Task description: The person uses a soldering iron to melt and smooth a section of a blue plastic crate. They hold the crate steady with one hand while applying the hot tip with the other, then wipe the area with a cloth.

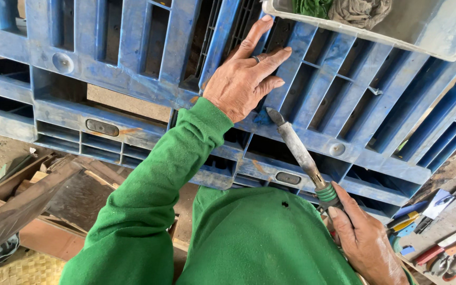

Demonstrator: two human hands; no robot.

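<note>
Head view: the left hand (244,79) lies flat and released on the blue plastic pallet (133,63), fingers spread across its slats, a ring on one finger; it grasps nothing. The right hand (365,240) is clenched around the handle of a soldering iron (302,155), gripping just below the green ribbed collar. The iron's grey metal shaft runs up and to the left, and its flattened tip rests against a pallet slat just beside the heel of the left hand. Both arms wear green sleeves (149,206). The pallet stands tilted and fills the upper part of the view, with open slots and two oval recesses along its lower edge. A pale plastic tub (439,37) sits at the upper right corner, touching the pallet, with green and grey rags (344,10) in it. At lower right, hand tools (439,248) with coloured handles lie on a board. At lower left, wooden planks (32,200) lie stacked on the ground, beside a woven mat (22,272).
</note>
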